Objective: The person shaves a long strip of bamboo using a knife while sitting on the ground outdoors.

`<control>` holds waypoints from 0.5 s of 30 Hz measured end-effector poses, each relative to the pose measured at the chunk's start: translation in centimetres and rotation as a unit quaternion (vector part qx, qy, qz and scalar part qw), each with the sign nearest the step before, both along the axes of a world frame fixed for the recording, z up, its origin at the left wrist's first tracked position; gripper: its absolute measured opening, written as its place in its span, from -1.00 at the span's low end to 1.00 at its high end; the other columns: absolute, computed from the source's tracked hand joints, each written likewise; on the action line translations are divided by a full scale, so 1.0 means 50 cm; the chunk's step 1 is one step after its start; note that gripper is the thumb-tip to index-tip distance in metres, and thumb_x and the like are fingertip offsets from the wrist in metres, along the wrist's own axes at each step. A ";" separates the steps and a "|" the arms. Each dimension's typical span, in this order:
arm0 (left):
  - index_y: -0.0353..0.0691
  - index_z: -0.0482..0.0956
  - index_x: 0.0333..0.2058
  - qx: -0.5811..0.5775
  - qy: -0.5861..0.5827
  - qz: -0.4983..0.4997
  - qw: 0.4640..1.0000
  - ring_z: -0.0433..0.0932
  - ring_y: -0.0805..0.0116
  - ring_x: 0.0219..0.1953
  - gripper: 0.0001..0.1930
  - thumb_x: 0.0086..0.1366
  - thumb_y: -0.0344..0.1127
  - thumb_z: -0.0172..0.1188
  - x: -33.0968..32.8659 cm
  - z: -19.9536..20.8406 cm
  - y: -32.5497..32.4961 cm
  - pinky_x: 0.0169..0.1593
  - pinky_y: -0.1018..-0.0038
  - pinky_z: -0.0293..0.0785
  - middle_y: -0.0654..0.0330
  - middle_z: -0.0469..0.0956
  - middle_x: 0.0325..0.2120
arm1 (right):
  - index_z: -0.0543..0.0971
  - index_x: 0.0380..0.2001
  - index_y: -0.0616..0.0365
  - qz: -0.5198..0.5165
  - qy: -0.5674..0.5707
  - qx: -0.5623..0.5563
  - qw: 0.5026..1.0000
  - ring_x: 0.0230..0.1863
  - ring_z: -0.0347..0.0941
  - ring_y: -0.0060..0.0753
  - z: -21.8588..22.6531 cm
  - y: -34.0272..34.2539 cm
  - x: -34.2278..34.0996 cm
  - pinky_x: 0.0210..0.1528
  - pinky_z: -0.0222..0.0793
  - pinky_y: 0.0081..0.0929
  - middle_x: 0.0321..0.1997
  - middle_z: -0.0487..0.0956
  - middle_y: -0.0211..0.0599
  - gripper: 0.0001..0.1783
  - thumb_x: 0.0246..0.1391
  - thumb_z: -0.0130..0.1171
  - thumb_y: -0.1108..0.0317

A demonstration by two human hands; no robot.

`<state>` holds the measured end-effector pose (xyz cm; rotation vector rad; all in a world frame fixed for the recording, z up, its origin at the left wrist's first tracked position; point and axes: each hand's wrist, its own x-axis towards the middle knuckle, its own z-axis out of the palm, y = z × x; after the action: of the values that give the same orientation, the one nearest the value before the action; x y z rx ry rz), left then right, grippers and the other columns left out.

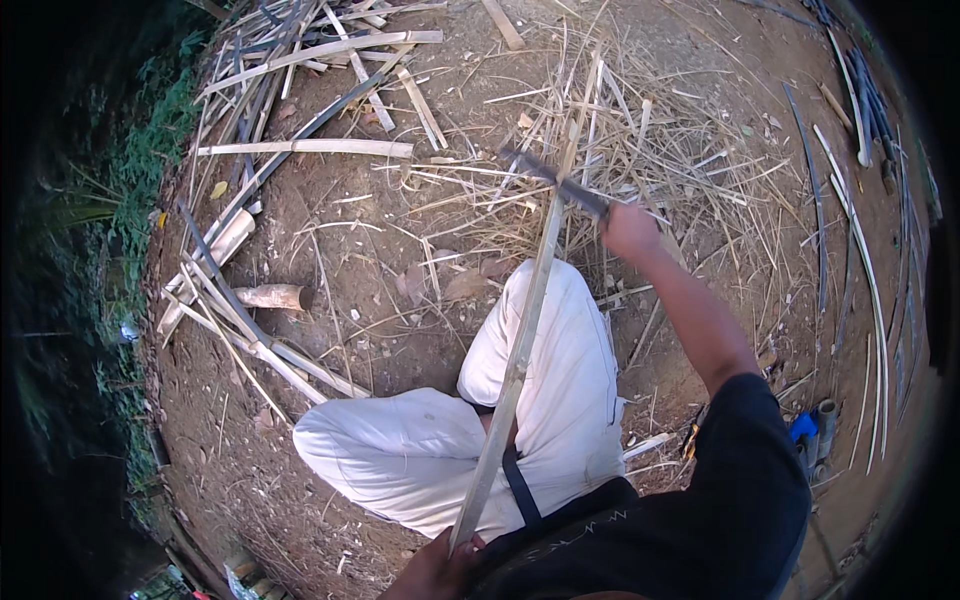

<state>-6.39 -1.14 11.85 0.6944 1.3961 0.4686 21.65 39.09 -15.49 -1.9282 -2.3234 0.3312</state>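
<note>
A long bamboo strip (522, 360) runs from my waist across my lap to the ground ahead, tilted slightly to the right. Its near end is gripped in my left hand (440, 567), low in the view beside my dark shirt. In my right hand (632, 234), fingers wrapped round its handle, is a dark-bladed knife (565, 185). The blade lies crosswise over the strip's far part, pointing up and left; whether it touches the bamboo I cannot tell. Thin bamboo shavings (690, 160) are heaped around and beyond the blade.
Split bamboo pieces (300, 70) are piled at the far left, more strips (250, 330) nearer on the left. A short bamboo log (272, 297) lies beside them. Long thin strips (858, 240) lie on the right, near a blue object (803, 428). Green plants (140, 200) border the left.
</note>
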 end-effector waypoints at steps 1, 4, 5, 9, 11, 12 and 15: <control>-0.19 0.42 -0.09 -0.042 -0.025 0.024 0.998 0.26 0.61 -0.63 -0.78 0.50 -0.19 -0.08 -0.005 0.009 0.003 -0.56 0.55 0.27 0.39 0.34 -0.60 | 0.55 -0.43 0.17 0.023 0.010 0.001 1.000 -0.43 0.59 0.10 0.017 -0.026 -0.016 -0.28 0.53 -0.06 -0.48 0.62 -0.04 -0.80 -0.08 0.23 0.26; -0.20 0.40 -0.04 -0.234 0.006 0.019 0.972 0.36 0.62 -0.45 -0.77 0.49 -0.20 -0.06 -0.010 0.024 0.034 -0.31 0.60 0.35 0.37 0.38 -0.50 | 0.56 -0.38 0.17 0.196 0.009 0.065 0.978 -0.40 0.60 0.12 0.016 -0.030 -0.007 -0.25 0.53 -0.04 -0.47 0.63 0.00 -0.78 0.00 0.20 0.23; -0.20 0.40 -0.04 -0.243 0.022 0.029 0.969 0.34 0.64 -0.45 -0.76 0.49 -0.18 -0.05 -0.004 0.025 0.034 -0.31 0.62 0.34 0.39 0.37 -0.51 | 0.55 -0.35 0.17 0.104 -0.039 -0.018 0.994 -0.39 0.60 0.11 -0.030 0.027 0.013 -0.24 0.53 -0.03 -0.48 0.62 0.00 -0.75 -0.04 0.22 0.23; -0.22 0.39 -0.03 -0.134 0.050 -0.034 0.989 0.34 0.55 -0.46 -0.72 0.46 -0.16 0.02 -0.041 -0.016 0.011 -0.37 0.53 0.32 0.32 0.37 -0.48 | 0.52 -0.37 0.16 -0.074 0.012 -0.063 0.995 -0.42 0.59 0.11 -0.084 0.177 0.074 -0.26 0.53 -0.04 -0.50 0.61 -0.02 -0.69 -0.21 0.29 0.26; -0.18 0.44 -0.11 -0.146 0.016 0.019 0.989 0.29 0.64 -0.51 -0.76 0.47 -0.13 0.02 -0.022 0.017 0.061 -0.43 0.59 0.27 0.43 0.32 -0.56 | 0.53 -0.36 0.15 -0.028 -0.018 -0.037 0.999 -0.41 0.60 0.11 -0.050 0.149 0.014 -0.24 0.53 -0.05 -0.48 0.62 -0.02 -0.69 -0.23 0.31 0.26; -0.17 0.44 -0.10 -0.168 0.004 0.042 0.985 0.27 0.64 -0.49 -0.74 0.45 -0.11 0.05 -0.020 0.032 0.066 -0.41 0.59 0.25 0.44 0.31 -0.55 | 0.54 -0.34 0.17 0.044 -0.009 -0.022 0.999 -0.38 0.60 0.11 -0.053 0.114 0.013 -0.22 0.53 -0.04 -0.46 0.62 -0.01 -0.69 -0.18 0.29 0.26; -0.13 0.44 -0.10 -0.211 -0.029 0.105 0.971 0.22 0.65 -0.41 -0.69 0.40 -0.03 0.14 -0.009 0.033 0.077 -0.36 0.59 0.18 0.46 0.29 -0.50 | 0.57 -0.26 0.22 0.143 -0.052 -0.020 0.988 -0.30 0.62 0.08 -0.083 0.115 0.047 -0.17 0.53 -0.01 -0.38 0.64 0.00 -0.69 -0.03 0.25 0.23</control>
<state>-6.83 2.73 13.52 0.1861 1.4590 0.3364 24.02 44.83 -19.64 -1.6627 -2.6866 0.3105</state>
